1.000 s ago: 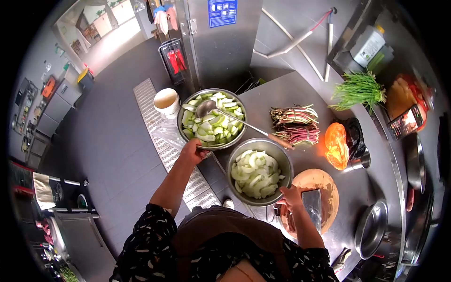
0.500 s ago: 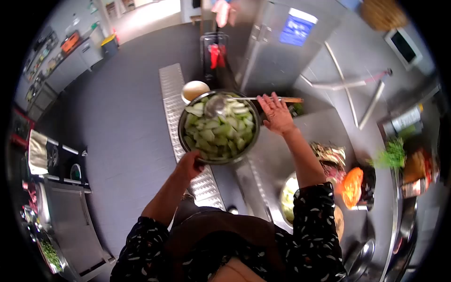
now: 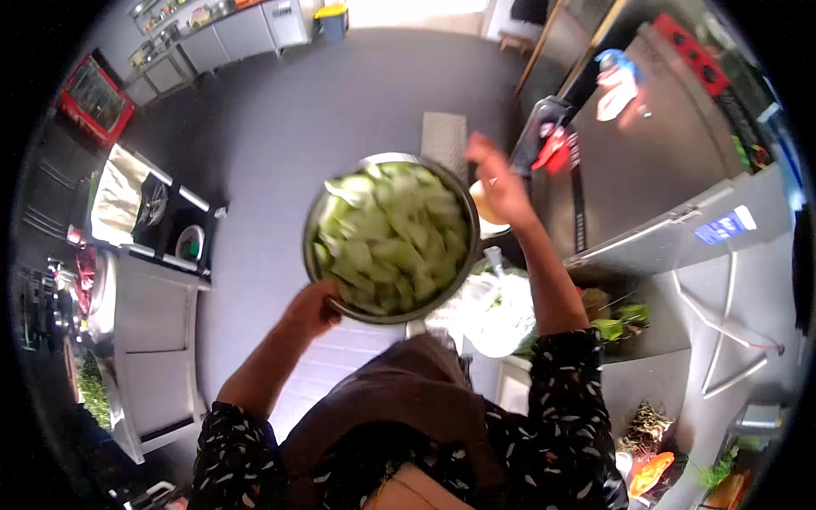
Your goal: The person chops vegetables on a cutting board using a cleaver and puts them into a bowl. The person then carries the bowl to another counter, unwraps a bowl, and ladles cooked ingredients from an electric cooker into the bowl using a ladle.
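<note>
head view: left hand [image 3: 314, 309] grips bowl [image 3: 384, 319] by its rim; right hand [image 3: 508, 197], blurred, looks spread and empty; slices [image 3: 391, 242] appear cut, bowl not set down

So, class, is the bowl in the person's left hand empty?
No, the bowl that the left hand grips by its rim holds many pale green slices.

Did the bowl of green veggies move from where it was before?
Yes, the bowl moved away from the counter, farther out over the floor.
</note>
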A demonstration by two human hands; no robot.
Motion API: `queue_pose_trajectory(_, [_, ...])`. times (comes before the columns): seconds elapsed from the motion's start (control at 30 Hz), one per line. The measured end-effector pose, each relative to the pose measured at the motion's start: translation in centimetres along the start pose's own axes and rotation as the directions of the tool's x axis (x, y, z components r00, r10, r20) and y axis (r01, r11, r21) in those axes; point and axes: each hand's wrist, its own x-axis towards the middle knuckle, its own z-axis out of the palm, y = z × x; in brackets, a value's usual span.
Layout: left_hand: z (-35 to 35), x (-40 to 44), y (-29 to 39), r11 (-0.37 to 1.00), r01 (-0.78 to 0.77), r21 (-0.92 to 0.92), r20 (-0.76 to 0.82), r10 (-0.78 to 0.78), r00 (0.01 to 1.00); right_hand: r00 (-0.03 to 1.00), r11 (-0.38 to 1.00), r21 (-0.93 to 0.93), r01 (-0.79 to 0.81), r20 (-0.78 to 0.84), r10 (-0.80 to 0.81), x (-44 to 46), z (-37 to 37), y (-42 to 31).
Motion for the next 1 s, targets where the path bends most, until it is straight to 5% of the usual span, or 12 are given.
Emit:
queue_pose_trajectory(0.03, [-2.0, 0.4, 1.7, 0.996, -0.008, -0.092, -0.074, 0.002, 0.997, 0.973, 0.98, 0.178, -0.086, -0.195, 0.121, 1.8, 1.1, -2.2])
queue_pose_trajectory(0.13, [-5.8, -0.5, 8.0, 0.961, -0.089, -0.261, -0.217, 0.031, 0.976, 0.816, 0.868, 0.352, -0.349, -0.342, 0.466, -0.5, 7.8, 6.8])
queue_pose_trajectory(0.2, [-7.2, -0.5, 11.5, 0.949, -0.189, -0.251, -0.36, 0.09, 0.929, 0.582, 0.484, 0.439, -0.757, 0.117, 0.804, -3.9, 12.1, 12.7])
queue_pose_trajectory(0.23, [-10.4, -0.5, 13.5, 0.943, -0.214, -0.255, -0.45, 0.08, 0.889, 0.584, 0.507, 0.368, -0.779, 0.135, 0.8, -7.5, 17.3, 18.5])
queue_pose_trajectory(0.27, [-14.2, -0.7, 14.6, 0.937, -0.258, -0.234, -0.515, 0.105, 0.85, 0.331, 0.288, 0.215, -0.933, 0.199, 0.923, -5.0, 19.0, 14.7])
queue_pose_trajectory(0.3, [-17.8, -0.8, 15.5, 0.932, -0.273, -0.238, -0.599, 0.081, 0.797, 0.176, 0.058, 0.318, -0.946, 0.358, 0.917, -7.0, 22.7, 18.0])
queue_pose_trajectory(0.33, [-21.1, -1.2, 16.1, 0.934, -0.268, -0.235, -0.672, 0.043, 0.739, 0.089, -0.006, 0.323, -0.946, 0.278, 0.956, -6.1, 24.9, 16.2])
queue_pose_trajectory(0.5, [-22.1, 0.7, 13.0, 0.834, -0.343, -0.432, -0.757, -0.129, 0.64, 0.196, 0.285, -0.096, -0.954, 0.52, 0.832, 0.1, 27.1, 21.0])
queue_pose_trajectory(0.6, [-24.2, 1.9, 10.9, 0.699, -0.43, -0.572, -0.758, -0.25, 0.602, 0.166, 0.362, -0.249, -0.898, 0.57, 0.805, 8.8, 30.2, 24.9])
queue_pose_trajectory(0.73, [-25.0, 3.9, 12.3, 0.533, -0.449, -0.717, -0.681, -0.4, 0.614, 0.368, 0.551, -0.29, -0.782, 0.499, 0.785, 19.3, 35.0, 30.0])
queue_pose_trajectory(0.83, [-28.5, 4.2, 12.0, 0.532, -0.393, -0.751, -0.625, -0.378, 0.683, 0.326, 0.485, -0.234, -0.843, 0.495, 0.806, 23.3, 37.9, 27.4])
queue_pose_trajectory(1.0, [-41.4, 11.6, 19.8, 0.595, -0.323, -0.736, -0.634, -0.44, 0.636, 0.151, 0.472, -0.325, -0.82, 0.672, 0.725, 34.3, 51.9, 25.4])
